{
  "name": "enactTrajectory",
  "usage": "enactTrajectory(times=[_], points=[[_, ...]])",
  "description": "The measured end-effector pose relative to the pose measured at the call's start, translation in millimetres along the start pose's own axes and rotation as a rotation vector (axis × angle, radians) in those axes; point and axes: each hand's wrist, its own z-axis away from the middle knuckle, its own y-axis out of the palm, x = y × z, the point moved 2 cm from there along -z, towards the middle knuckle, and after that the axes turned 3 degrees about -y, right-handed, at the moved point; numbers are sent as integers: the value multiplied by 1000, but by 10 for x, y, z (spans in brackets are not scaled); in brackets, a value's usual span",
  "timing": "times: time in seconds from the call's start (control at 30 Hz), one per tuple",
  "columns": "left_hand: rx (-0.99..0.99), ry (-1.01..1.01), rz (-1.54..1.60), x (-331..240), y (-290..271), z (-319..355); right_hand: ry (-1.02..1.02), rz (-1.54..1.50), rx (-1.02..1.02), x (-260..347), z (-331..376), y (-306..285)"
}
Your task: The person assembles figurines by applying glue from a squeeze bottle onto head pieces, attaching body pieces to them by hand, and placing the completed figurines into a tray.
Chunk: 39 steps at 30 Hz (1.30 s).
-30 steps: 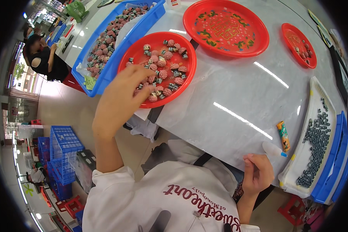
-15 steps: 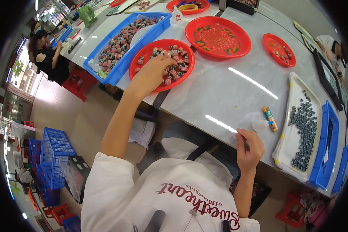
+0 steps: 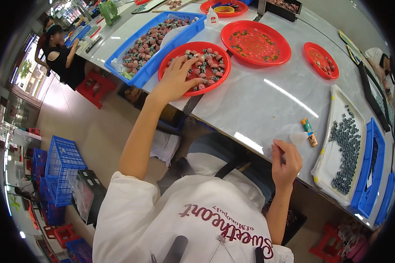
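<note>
My left hand [image 3: 176, 82] reaches over a red round tray [image 3: 227, 79] at the table's near edge, thumb and fingers apart among the pink-and-dark ribbed pieces [image 3: 215, 65] lying there. Whether a fingertip touches a piece cannot be made out. My right hand [image 3: 288, 163] is raised by the table edge, fingers curled, with thumb and index tips close together in a pinch. Anything between those tips is too small to tell. Just beyond it lie a whitish translucent object [image 3: 297, 138] with a blue tip and an orange-and-green tube [image 3: 309, 133].
Left of the tray stands a blue bin [image 3: 140, 79] heaped with similar pieces. Farther back are a larger red tray [image 3: 276, 37], a small red tray [image 3: 311, 47] and a white glue bottle [image 3: 212, 16]. A white tray [image 3: 324, 175] of dark beads sits at right. Other people are nearby.
My left hand's fingers have spread apart, and the thumb now shows separately over the tray. The right hand stays by the table edge, still pinched. The whole view has shifted slightly.
</note>
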Motion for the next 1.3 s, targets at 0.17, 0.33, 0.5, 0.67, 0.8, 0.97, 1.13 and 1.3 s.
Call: enactTrajectory(times=[0.17,0.33,0.5,0.67,0.8,0.97,1.13,1.3], points=[[71,-94,-147,-8,80,-157,13,25,43,-2,-2,27],[91,-18,-64,31,178,-326,60,41,69,34,-10,58],[21,56,-110,64,183,-347,71,110,81,17,-24,99],[25,226,-41,-33,202,-323,83,153,92,37,-19,91],[35,177,-123,-87,191,-290,106,167,94,11,3,72],[28,149,-144,-128,157,-293,96,171,78,23,-9,65],[24,32,20,-108,58,-340,75,160,49,25,-43,47],[-60,-90,-113,-50,90,-358,80,140,48,-5,-67,55]])
